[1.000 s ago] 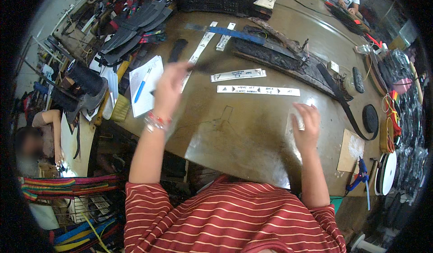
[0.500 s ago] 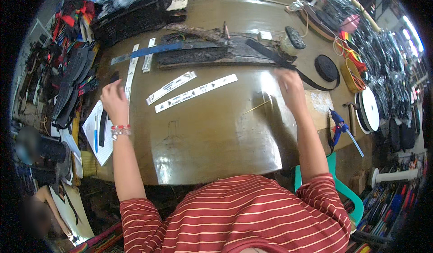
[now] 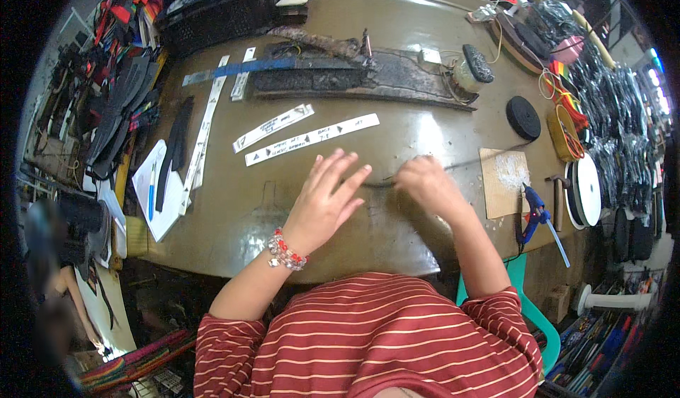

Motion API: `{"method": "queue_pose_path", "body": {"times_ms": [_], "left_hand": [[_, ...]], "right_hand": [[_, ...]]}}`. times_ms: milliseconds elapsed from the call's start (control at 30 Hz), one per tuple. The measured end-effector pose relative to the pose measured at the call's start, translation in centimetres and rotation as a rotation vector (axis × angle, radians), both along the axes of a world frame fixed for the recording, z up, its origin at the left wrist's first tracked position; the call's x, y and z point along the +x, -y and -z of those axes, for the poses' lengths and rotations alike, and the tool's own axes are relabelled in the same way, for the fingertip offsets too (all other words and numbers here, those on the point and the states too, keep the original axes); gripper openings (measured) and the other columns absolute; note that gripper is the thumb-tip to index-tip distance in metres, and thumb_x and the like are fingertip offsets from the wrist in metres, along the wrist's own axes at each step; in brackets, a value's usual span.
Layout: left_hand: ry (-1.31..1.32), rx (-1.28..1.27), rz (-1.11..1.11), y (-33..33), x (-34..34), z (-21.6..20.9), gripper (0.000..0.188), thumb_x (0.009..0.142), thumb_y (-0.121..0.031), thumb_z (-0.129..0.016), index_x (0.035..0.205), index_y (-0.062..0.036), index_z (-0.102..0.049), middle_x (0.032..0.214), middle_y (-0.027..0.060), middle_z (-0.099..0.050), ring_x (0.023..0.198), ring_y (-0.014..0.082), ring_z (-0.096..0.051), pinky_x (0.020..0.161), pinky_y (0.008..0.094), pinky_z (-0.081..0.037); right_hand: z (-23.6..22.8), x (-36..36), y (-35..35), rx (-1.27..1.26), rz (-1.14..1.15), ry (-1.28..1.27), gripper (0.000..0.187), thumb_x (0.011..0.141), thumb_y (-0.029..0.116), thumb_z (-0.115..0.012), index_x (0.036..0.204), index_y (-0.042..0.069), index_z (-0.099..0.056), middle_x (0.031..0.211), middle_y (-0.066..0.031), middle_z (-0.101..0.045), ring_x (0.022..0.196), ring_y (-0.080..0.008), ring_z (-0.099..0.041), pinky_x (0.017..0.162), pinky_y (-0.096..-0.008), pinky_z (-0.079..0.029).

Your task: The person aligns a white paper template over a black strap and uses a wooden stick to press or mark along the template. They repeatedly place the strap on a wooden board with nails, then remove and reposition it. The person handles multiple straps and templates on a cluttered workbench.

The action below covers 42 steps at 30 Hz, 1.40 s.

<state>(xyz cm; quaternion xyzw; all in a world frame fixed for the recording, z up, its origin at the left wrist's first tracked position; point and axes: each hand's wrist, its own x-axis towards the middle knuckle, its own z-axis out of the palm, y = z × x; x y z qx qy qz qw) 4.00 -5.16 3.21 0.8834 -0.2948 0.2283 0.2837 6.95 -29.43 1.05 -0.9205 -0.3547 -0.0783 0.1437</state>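
Paper sheets (image 3: pixel 171 212): on the left of the surface (image 3: pixel 227 235), a blue pen (image 3: pixel 151 196) lying on them, as half a second ago.
Black strip (image 3: pixel 168 167): lies slanted, its lower end over the sheets; the left hand, beside it earlier, has gone from there.
Black crate (image 3: pixel 212 29): stands at the far left, filled with greyish, plastic-looking bundles.
White marked strips (image 3: pixel 312 139): two lie slanted, one behind the other, at mid-surface, much as before.
Left hand (image 3: pixel 324 203): now in front of those strips instead of by the sheets; back upward, fingers spread and pointing away from the body, nothing seen in its grasp; a beaded bracelet (image 3: pixel 285 254) circles the wrist.
Right hand (image 3: pixel 433 189): drawn nearer the body and the left hand than before; somewhat blurred, fingers bent inward, grasping the black band, with a dark end showing on the left.
Pale jar (image 3: pixel 464 80): beyond the right hand, a dark oval piece at its top; contents unclear.
Black band (image 3: pixel 464 162): earlier stretched onto the dark board (image 3: pixel 418 79), now runs from the roll toward the right hand.
Black roll (image 3: pixel 523 118): lies flat, right of the board.
Yellow oval holder (image 3: pixel 562 129): far right, orange cord in or against it.
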Motion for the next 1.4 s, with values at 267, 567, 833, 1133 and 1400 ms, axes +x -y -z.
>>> {"method": "queue_pose_path", "body": {"times_ms": [267,567,833,1133,1400], "left_hand": [[-0.388,0.178,-0.071,-5.1,-3.4,-0.5,0.016,0.082,-0.027,-0.065,0.087,-0.0124,-0.070,0.081,0.0011,-0.062,0.089,0.0193,-0.055,0.085,0.0369,-0.035],[-0.699,-0.014,-0.354,-8.2,-5.5,1.8,0.012,0.084,-0.023,-0.063,0.085,-0.0106,-0.063,0.078,0.0043,-0.067,0.081,0.0248,-0.057,0.081,0.0397,-0.039],[-0.482,0.272,-0.635,-12.2,-5.9,2.7,0.013,0.080,-0.022,-0.067,0.084,-0.0104,-0.063,0.089,0.0060,-0.062,0.088,0.0265,-0.055,0.083,0.0420,-0.036],[-0.283,-0.005,-0.276,-10.6,2.2,2.9,0.023,0.085,-0.014,-0.059,0.106,-0.0057,-0.063,0.098,0.0120,-0.061,0.096,0.0307,-0.055,0.089,0.0387,-0.044],[-0.424,0.089,-0.207,-10.8,9.0,5.4,0.024,0.082,-0.018,-0.063,0.105,-0.0109,-0.065,0.097,0.0126,-0.057,0.096,0.0296,-0.056,0.085,0.0382,-0.046]], "right_hand": [[-1.5,-0.6,0.9,0.272,0.158,-0.503,0.020,0.079,0.014,-0.063,0.097,0.006,-0.067,0.080,-0.0092,-0.061,0.079,-0.0288,-0.059,0.075,-0.0366,-0.046],[2.2,7.5,2.8,-0.061,0.204,0.175,0.009,0.078,0.011,-0.056,0.077,0.003,-0.060,0.079,-0.0150,-0.060,0.078,-0.0320,-0.059,0.072,-0.0408,-0.050],[0.6,19.8,3.9,-0.067,0.589,0.208,0.016,0.078,0.006,-0.051,0.076,-0.004,-0.063,0.078,-0.0248,-0.061,0.084,-0.0391,-0.062,0.072,-0.0475,-0.051],[-1.1,6.6,-8.0,0.091,-0.021,0.021,0.025,0.080,0.009,-0.060,0.104,0.005,-0.064,0.095,-0.0136,-0.059,0.092,-0.0326,-0.057,0.081,-0.0401,-0.047],[-1.5,-1.5,-4.4,0.183,-0.006,-0.242,0.026,0.079,0.010,-0.065,0.105,0.007,-0.066,0.095,-0.0123,-0.063,0.091,-0.0296,-0.058,0.081,-0.0377,-0.047]]}}
